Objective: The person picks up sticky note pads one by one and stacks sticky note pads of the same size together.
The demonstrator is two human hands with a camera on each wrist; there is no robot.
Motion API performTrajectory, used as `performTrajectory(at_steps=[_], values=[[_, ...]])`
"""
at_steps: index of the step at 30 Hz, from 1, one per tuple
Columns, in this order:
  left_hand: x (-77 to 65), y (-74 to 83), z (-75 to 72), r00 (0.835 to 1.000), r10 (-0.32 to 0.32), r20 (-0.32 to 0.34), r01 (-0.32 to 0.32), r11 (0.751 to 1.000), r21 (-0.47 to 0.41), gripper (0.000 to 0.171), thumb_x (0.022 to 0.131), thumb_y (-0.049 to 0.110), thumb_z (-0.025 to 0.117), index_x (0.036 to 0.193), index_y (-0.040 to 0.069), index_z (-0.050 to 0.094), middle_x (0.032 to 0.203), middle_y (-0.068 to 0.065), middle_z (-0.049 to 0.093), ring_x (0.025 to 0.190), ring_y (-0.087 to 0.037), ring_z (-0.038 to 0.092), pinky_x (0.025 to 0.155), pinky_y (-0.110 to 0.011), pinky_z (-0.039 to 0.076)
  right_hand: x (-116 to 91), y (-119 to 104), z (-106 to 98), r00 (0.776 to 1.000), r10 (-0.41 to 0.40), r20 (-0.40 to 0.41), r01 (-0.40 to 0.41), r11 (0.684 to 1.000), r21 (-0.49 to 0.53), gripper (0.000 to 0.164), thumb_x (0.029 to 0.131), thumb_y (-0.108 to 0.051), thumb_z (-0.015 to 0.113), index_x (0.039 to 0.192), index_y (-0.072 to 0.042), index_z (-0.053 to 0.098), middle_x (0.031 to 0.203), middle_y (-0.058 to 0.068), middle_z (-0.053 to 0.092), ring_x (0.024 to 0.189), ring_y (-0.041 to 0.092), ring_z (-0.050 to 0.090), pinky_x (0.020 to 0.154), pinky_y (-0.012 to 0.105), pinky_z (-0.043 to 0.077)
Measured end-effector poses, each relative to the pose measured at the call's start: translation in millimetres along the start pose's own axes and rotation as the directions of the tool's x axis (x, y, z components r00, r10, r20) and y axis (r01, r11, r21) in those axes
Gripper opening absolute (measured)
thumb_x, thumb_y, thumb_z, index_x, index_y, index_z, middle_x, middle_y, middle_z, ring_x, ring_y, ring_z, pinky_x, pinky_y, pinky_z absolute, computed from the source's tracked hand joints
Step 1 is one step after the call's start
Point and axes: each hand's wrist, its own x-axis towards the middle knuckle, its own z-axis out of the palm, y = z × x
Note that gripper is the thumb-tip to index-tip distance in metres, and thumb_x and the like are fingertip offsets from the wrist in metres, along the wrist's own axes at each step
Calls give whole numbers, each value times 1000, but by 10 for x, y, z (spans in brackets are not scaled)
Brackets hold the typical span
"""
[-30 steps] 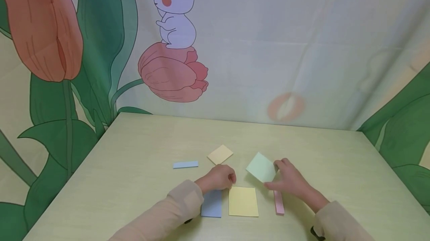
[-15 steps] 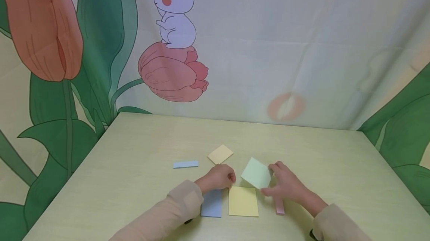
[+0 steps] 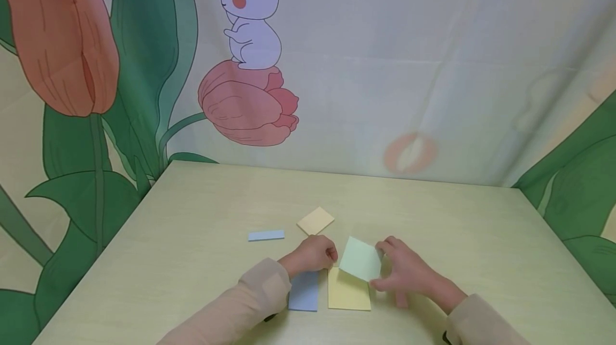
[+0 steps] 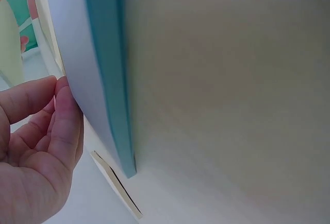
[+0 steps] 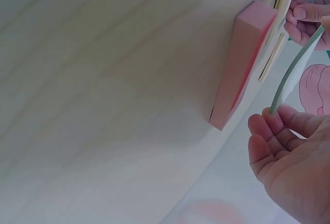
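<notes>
My right hand (image 3: 405, 268) holds a pale green sticky-note pad (image 3: 361, 259) between thumb and fingers, at its right side. The pad is tilted over the far part of a flat yellow sticky-note pad (image 3: 349, 295); in the right wrist view the green pad (image 5: 294, 69) bows slightly. My left hand (image 3: 314, 253) is at the yellow pad's far left corner, thumb and forefinger tips together. Whether that corner lies between them is hidden. Below the left wrist lies a blue sticky-note pad (image 3: 303, 292), partly covered by the hand and sleeve.
A narrow pink sticky-note pad (image 5: 241, 62) lies right of the yellow one, partly under my right hand in the head view. Farther back are a cream pad (image 3: 315, 220) and a narrow light-blue pad (image 3: 266, 235). A printed curtain (image 3: 346, 67) hangs behind the table (image 3: 202, 200).
My right hand has brought the green pad left and nearer, from beyond the yellow pad to partly over it. The left hand stays where it was.
</notes>
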Motion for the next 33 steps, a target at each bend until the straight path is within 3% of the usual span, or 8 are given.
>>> performTrajectory(at_steps=[10, 16, 24, 33], values=[[2, -11, 11, 1000, 1, 5, 0, 1000, -20, 9, 73, -2, 60, 77, 3, 65, 69, -2, 60, 57, -8, 44, 50, -17, 34, -14, -44, 38, 998, -60, 27, 60, 998, 13, 70, 58, -39, 74, 112, -2, 51, 100, 0, 49, 88, 10, 45, 74, 29, 46], [4, -23, 14, 1000, 25, -7, -25, 1000, -3, 5, 73, 0, 60, 73, 3, 64, 65, 1, 56, 54, -7, 42, 49, -16, 32, -20, -96, 62, 995, -93, 43, 94, 995, -24, 71, 57, -42, 73, 112, -3, 52, 101, 1, 50, 88, 10, 46, 75, 30, 47], [-10, 3, 15, 1000, -2, 2, 2, 999, -38, 10, 77, -3, 56, 70, 2, 61, 65, -3, 61, 51, -6, 42, 47, -16, 32, -22, -134, 90, 988, -137, 65, 143, 986, -86, 73, 57, -45, 72, 113, -2, 52, 102, 2, 51, 90, 12, 48, 76, 31, 47], [-7, 5, 17, 1000, -3, 1, 3, 1000, -17, 15, 78, -4, 51, 80, 0, 65, 67, -2, 62, 53, -5, 44, 48, -15, 34, -24, -164, 118, 982, -176, 75, 185, 972, -145, 74, 56, -49, 70, 111, -2, 53, 101, 1, 51, 88, 12, 48, 75, 31, 46]])
